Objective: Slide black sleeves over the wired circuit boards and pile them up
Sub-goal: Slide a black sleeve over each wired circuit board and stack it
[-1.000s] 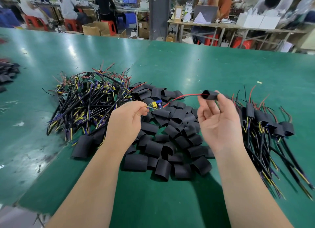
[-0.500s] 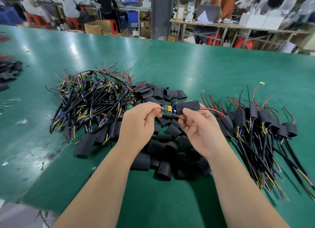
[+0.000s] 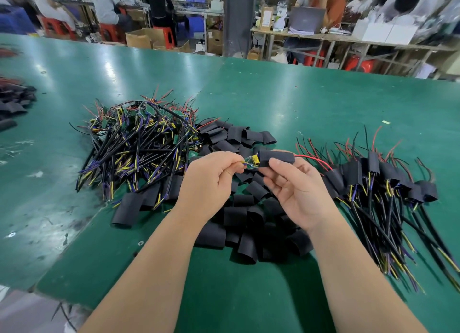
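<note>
While the left hand [image 3: 209,181] pinches the circuit board [image 3: 249,165] by its bare end, the right hand [image 3: 296,190] grips the black sleeve [image 3: 276,157] so the tube can go over it; yellow part [image 3: 255,159] not yet covered. No containers: bare boards [image 3: 139,138] at left, loose sleeves [image 3: 249,215] in mid., finished pile [image 3: 373,178] at right, all directly on desk [image 3: 298,103].

A wide green counter [image 3: 323,103], glossy and scuffed, carried pale streaks of reflected light. Beyond its far edge stood a grey pillar [image 3: 239,19], with cardboard boxes [image 3: 139,39] and red stools [image 3: 110,31] on the floor to its left, where people [image 3: 105,6] sat. To the right, a wooden table [image 3: 348,39] bore a laptop [image 3: 307,19] and white boxes [image 3: 384,32].
</note>
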`<state>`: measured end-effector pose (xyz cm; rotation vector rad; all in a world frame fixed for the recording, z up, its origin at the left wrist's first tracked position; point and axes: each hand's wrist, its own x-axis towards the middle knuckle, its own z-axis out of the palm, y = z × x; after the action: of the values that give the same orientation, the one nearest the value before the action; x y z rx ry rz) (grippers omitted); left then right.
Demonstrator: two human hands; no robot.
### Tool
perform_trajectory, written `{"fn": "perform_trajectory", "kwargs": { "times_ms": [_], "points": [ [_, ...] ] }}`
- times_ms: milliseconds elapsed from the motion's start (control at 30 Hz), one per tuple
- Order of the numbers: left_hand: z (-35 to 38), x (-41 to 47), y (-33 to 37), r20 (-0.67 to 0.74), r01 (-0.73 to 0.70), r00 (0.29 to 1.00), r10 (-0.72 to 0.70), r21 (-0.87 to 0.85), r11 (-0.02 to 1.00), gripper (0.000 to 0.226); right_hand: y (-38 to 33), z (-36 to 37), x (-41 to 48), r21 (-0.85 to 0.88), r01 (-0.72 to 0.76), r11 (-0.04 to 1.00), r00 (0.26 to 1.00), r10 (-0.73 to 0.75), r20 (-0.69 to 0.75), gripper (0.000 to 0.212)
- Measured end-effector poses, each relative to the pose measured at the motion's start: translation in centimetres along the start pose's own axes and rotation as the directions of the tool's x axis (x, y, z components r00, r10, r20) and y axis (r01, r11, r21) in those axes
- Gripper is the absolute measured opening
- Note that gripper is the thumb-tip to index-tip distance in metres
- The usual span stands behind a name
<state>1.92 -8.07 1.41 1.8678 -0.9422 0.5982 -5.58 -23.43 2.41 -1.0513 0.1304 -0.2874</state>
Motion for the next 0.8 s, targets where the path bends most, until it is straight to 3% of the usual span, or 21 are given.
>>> {"fn": "perform_trajectory", "kwargs": {
  "times_ms": [167, 367, 567, 800],
  "points": [
    [0.0, 0.1, -0.4, 0.017, -0.042, 0.999, 0.042, 0.040, 0.998, 0.012, -0.1, -0.5, 0.1, -0.113, -0.028, 0.993, 0.999, 0.031, 0.029, 0.019],
    [0.3, 0.0, 0.1, 0.059, -0.052, 0.997, 0.052, -0.002, 0.999, 0.014, 0.0, -0.5, 0.0, -0.025, -0.064, 0.998, 0.994, 0.065, 0.087, 0.012],
    [0.1, 0.0, 0.6, 0.060, 0.076, 0.996, -0.069, -0.118, 0.990, 0.018, 0.3, -0.2, 0.0, 0.013, -0.042, 0.999, 0.994, 0.040, 0.105, 0.016],
    [0.1, -0.1, 0.3, 0.061, 0.106, 0.993, -0.102, -0.054, 0.993, 0.018, 0.9, 0.1, 0.1, -0.188, 0.055, 0.981, 0.997, -0.043, 0.071, 0.016]
  ]
}}
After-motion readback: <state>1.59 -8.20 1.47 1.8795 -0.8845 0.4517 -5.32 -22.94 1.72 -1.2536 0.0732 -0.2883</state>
